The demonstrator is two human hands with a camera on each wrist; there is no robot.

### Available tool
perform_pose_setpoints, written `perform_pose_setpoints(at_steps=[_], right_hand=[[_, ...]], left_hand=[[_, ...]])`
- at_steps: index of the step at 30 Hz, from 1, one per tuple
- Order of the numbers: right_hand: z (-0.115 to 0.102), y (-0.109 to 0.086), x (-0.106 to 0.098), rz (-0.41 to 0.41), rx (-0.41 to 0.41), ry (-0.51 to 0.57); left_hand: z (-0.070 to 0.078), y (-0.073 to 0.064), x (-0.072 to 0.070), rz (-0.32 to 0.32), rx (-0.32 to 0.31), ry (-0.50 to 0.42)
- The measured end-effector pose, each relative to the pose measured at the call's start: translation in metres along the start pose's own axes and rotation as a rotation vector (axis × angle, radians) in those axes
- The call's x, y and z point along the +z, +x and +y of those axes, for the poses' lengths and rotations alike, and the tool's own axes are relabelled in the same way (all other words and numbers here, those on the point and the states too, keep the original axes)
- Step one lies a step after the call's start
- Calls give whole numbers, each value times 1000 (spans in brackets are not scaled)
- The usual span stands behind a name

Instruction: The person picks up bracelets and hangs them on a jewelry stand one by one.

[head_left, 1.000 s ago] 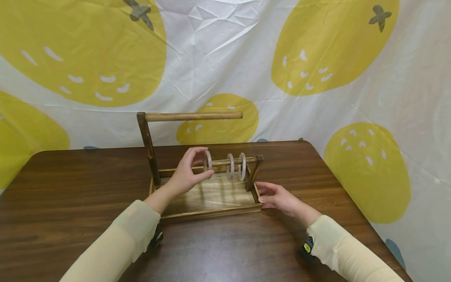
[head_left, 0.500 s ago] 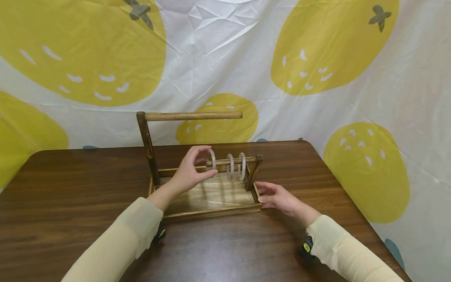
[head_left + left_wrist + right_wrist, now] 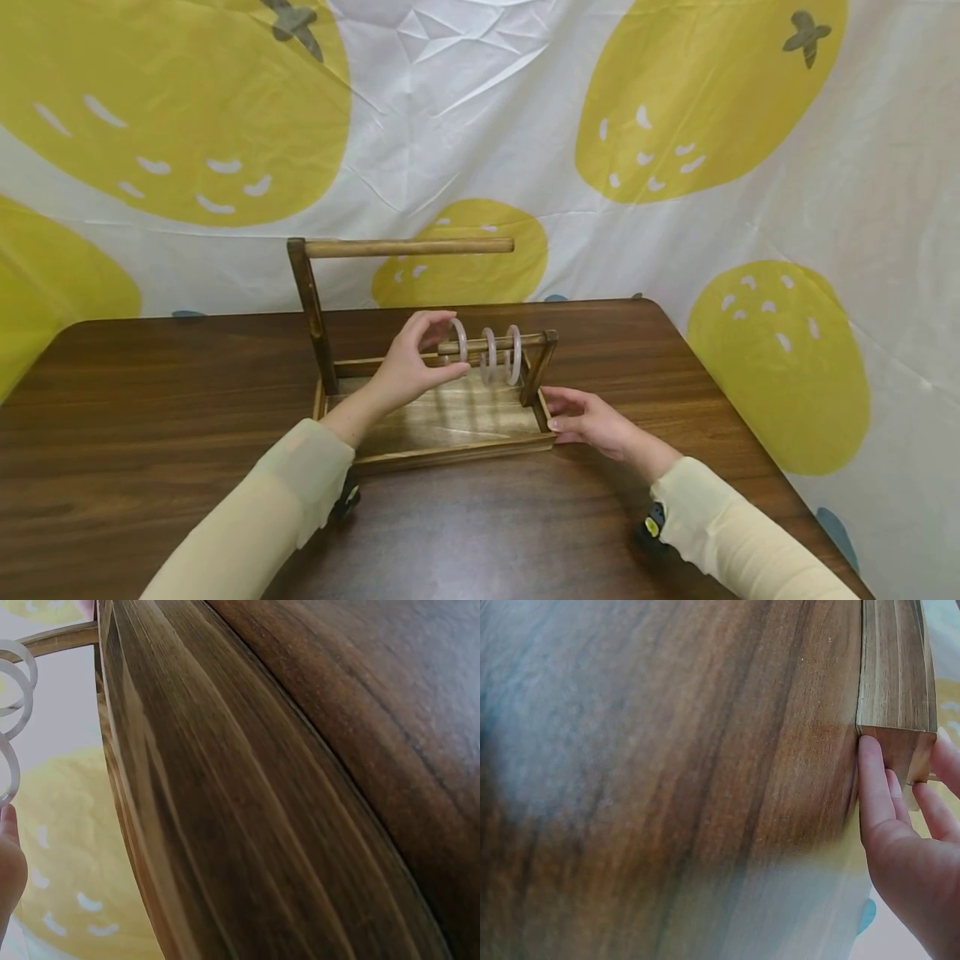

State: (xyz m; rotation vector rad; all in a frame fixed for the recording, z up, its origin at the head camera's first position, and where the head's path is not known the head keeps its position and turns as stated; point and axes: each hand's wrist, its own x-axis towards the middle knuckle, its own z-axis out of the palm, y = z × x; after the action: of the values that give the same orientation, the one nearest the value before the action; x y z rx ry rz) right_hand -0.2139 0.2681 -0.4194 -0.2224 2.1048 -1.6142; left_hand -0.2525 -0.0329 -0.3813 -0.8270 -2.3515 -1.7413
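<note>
My left hand (image 3: 408, 367) pinches a pale, translucent bangle (image 3: 461, 333) between thumb and fingertips. This bangle stands upright around the free left end of the stand's lower bar (image 3: 474, 345). Farther right on the same bar hang two matching bangles (image 3: 491, 346). The wooden display stand (image 3: 450, 454) has a tray base with a higher bar at the back left. At the tray's right end, my right hand (image 3: 596, 425) rests its fingers against the end wall, thumb at the front corner. In the right wrist view, fairly straight fingers (image 3: 874, 780) touch that wall (image 3: 896, 746).
The stand's upper bar (image 3: 412, 247) reaches right from a tall post (image 3: 311, 317), above and behind my left hand. A short post (image 3: 540, 367) carries the lower bar. The dark wooden table (image 3: 465, 533) ends before a lemon-print cloth (image 3: 480, 108) at the back and right.
My left hand has moved slightly right, bringing its bangle over the lower bar's free end. The right hand and the stand have stayed in place.
</note>
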Motion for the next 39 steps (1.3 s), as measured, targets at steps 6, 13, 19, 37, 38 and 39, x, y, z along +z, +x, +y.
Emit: perform_pose_setpoints(at_steps=[6,13,19,37,38,39], right_hand=[[1,0,-1,0,-4,2],[2,1,0,-1,-10,5],[1,1,1,-5,-12,2],[3,1,-2,-4,-3,3],[3,1,-2,-4,-4,3],[3,1,-2,-3,-4,4]], left_hand=[[-1,3,2,0,1,-23],[1,5,4,-8,-7,-13],[-2,7,7,-15,3,-20],[-4,10,11,-21,10,-15],[-4,10,11,-21,10,-12],[-5,10,11,-20,12,-8]])
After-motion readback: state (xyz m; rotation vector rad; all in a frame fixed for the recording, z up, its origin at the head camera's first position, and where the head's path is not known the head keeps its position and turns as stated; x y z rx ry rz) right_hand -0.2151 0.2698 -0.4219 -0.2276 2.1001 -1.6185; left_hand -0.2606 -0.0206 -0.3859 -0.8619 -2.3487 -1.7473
